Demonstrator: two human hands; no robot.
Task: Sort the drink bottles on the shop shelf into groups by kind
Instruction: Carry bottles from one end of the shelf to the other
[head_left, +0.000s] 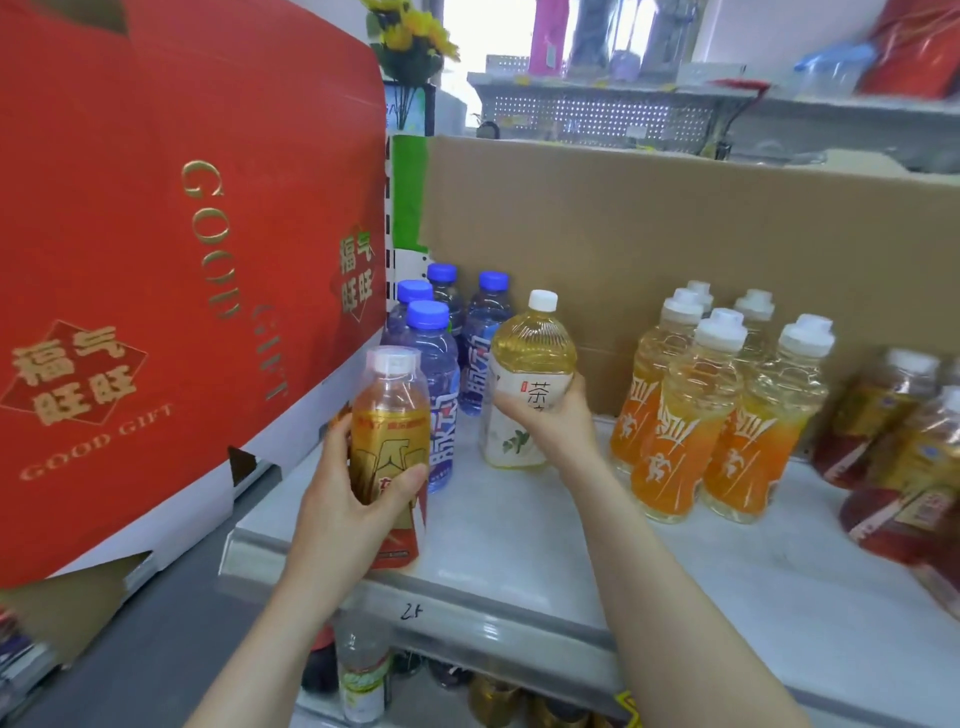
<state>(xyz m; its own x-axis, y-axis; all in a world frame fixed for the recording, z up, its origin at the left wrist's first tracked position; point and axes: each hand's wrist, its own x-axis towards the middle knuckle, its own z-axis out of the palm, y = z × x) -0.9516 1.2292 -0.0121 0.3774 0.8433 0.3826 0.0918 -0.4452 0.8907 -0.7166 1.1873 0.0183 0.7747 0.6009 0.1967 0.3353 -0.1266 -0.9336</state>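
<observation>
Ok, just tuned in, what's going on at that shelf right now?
A person is mid-sort with a bottle in each hand. The left hand grips a gold-labelled bottle at the front edge of the shelf. The right hand holds a white-capped tea bottle beside the blue-capped bottles. The orange-labelled bottles are already grouped further right, with red-and-gold bottles at the far right.

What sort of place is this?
Most likely a small shop. Matching drinks stand grouped on a white metal shelf: blue-capped clear bottles and orange-labelled white-capped bottles. A large red cardboard gift box sits at the left. The left hand grips a gold-labelled amber bottle, the right hand a pale tea bottle.
</observation>
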